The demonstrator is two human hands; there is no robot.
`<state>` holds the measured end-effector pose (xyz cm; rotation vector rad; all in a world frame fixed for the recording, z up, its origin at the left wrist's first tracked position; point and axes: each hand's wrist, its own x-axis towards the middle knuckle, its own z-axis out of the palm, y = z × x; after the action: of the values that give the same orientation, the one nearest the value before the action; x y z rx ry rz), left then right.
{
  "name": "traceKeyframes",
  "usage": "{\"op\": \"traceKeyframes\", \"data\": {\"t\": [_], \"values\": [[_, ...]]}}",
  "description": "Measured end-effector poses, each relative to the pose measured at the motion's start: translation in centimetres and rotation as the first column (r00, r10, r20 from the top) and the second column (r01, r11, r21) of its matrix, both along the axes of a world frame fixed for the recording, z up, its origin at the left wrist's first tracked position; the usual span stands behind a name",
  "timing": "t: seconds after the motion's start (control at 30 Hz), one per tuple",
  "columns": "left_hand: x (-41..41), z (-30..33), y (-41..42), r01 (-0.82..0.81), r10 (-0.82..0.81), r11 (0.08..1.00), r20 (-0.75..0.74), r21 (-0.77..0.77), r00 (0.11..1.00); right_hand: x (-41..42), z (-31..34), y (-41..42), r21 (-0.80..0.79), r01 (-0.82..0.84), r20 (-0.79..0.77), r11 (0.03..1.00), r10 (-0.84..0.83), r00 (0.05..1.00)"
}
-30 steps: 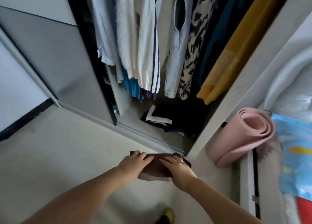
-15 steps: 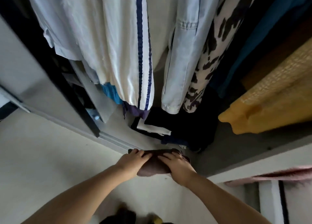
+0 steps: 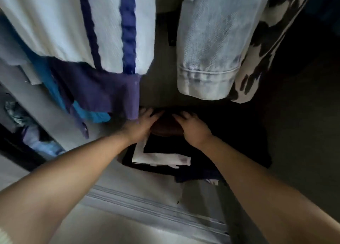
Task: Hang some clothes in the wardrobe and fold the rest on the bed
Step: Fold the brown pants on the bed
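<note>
A folded brown garment (image 3: pixel 166 127) is held between both hands low inside the wardrobe, over the stack of folded dark clothes (image 3: pixel 184 157) on the wardrobe floor (image 3: pixel 294 133). The left hand (image 3: pixel 141 126) is curled round the garment's left end, fingers over the top; the right hand (image 3: pixel 193 128) grips the right end in the same way. Whether the bundle already rests on the stack or is just above it cannot be told — the spot is dim and blurred.

The step in hand is judged to be the setting-down of the folded piece on the pile. To do it well, the bundle should be kept level and pressed together from both ends until its underside is borne by the stack, so that the folds are not sprung. It is best squared to the pile's edges and kept behind the white folded piece (image 3: pixel 158 158), not overhanging toward the door track (image 3: pixel 147 205). The hanging purple hem (image 3: pixel 110 89) and the pale denim sleeve (image 3: pixel 207 60) are close above — the hands should be drawn out low and straight, lest the hems be dragged or the pile be tipped.
</note>
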<state>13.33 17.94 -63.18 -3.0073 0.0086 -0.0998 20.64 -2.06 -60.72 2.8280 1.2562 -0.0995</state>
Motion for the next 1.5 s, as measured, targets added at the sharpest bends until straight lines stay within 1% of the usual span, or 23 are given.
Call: {"op": "traceKeyframes", "data": {"t": [0.03, 0.07, 0.13, 0.2, 0.23, 0.3, 0.37, 0.43, 0.5, 0.67, 0.77, 0.9, 1.0, 1.1, 1.13, 1.17, 1.27, 1.37, 1.5], "values": [[0.9, -2.1, 0.6, -0.037, 0.037, 0.999, 0.019, -0.005, 0.999, 0.6, -1.9, 0.9, 0.016, 0.019, 0.042, 1.000, -0.020, 0.999], [1.8, -4.5, 1.0, -0.095, 0.095, 0.995, 0.010, -0.002, 0.995, 1.0, -4.1, 1.6, 0.021, 0.041, 0.051, 0.999, -0.042, 0.998], [2.4, -10.0, 1.1, -0.234, 0.233, 0.972, -0.039, -0.007, 0.972, 1.3, -9.4, 2.5, -0.005, 0.093, -0.030, 0.996, -0.093, 0.995], [1.7, -16.0, 0.0, -0.339, 0.322, 0.937, -0.169, -0.080, 0.931, 0.7, -15.2, 2.6, -0.060, 0.148, -0.144, 0.987, -0.155, 0.977], [1.0, -18.5, -0.7, -0.384, 0.343, 0.911, -0.239, -0.149, 0.908, 0.1, -17.5, 2.3, -0.060, 0.162, -0.153, 0.985, -0.169, 0.974], [-0.5, -21.4, -1.8, -0.469, 0.385, 0.841, -0.310, -0.269, 0.869, -0.8, -20.4, 1.8, -0.027, 0.153, -0.096, 0.988, -0.155, 0.983], [-1.4, -21.4, -2.0, -0.497, 0.392, 0.815, -0.349, -0.297, 0.851, -1.2, -20.5, 1.1, -0.036, 0.125, -0.082, 0.991, -0.128, 0.988], [-2.3, -19.6, -2.3, -0.497, 0.370, 0.812, -0.388, -0.306, 0.844, -1.6, -19.1, 0.3, -0.068, 0.134, -0.118, 0.989, -0.142, 0.983], [-3.4, -16.2, -2.8, -0.478, 0.332, 0.822, -0.420, -0.311, 0.845, -2.5, -16.4, -0.5, -0.117, 0.154, -0.182, 0.981, -0.173, 0.968], [-6.2, -6.8, -6.6, -0.336, 0.184, 0.904, -0.470, -0.264, 0.863, -6.0, -8.6, -2.4, -0.199, 0.148, -0.299, 0.969, -0.204, 0.932], [-7.5, -1.7, -8.9, -0.249, 0.123, 0.940, -0.450, -0.233, 0.885, -7.9, -3.8, -3.6, -0.223, 0.145, -0.307, 0.964, -0.211, 0.928], [-9.6, 6.0, -11.9, -0.217, 0.064, 0.948, -0.528, -0.233, 0.847, -10.5, 3.8, -6.1, -0.318, 0.148, -0.341, 0.937, -0.258, 0.904], [-11.6, 11.6, -13.8, -0.197, 0.020, 0.949, -0.574, -0.247, 0.819, -13.1, 9.1, -8.1, -0.344, 0.178, -0.386, 0.922, -0.312, 0.868], [-13.0, 17.1, -15.0, -0.176, -0.026, 0.948, -0.615, -0.266, 0.788, -15.5, 14.2, -9.8, -0.334, 0.206, -0.433, 0.920, -0.344, 0.833], [-13.6, 19.4, -15.6, -0.182, -0.042, 0.943, -0.643, -0.277, 0.764, -16.8, 16.2, -10.6, -0.337, 0.221, -0.458, 0.915, -0.365, 0.811], [-13.7, 20.7, -15.9, -0.186, -0.048, 0.940, -0.651, -0.286, 0.758, -17.4, 17.2, -10.9, -0.326, 0.228, -0.465, 0.918, -0.366, 0.806], [-14.8, 25.4, -17.6, -0.155, -0.074, 0.941, -0.630, -0.301, 0.773, -20.1, 21.1, -12.6, -0.302, 0.265, -0.454, 0.916, -0.382, 0.805], [-16.0, 28.0, -19.1, -0.067, -0.140, 0.949, -0.601, -0.308, 0.787, -21.9, 24.0, -13.9, -0.247, 0.366, -0.431, 0.897, -0.440, 0.788], [-17.8, 30.3, -22.5, 0.135, -0.303, 0.942, -0.605, -0.308, 0.737, -25.0, 27.9, -17.7, -0.219, 0.550, -0.389, 0.806, -0.589, 0.708]]}}
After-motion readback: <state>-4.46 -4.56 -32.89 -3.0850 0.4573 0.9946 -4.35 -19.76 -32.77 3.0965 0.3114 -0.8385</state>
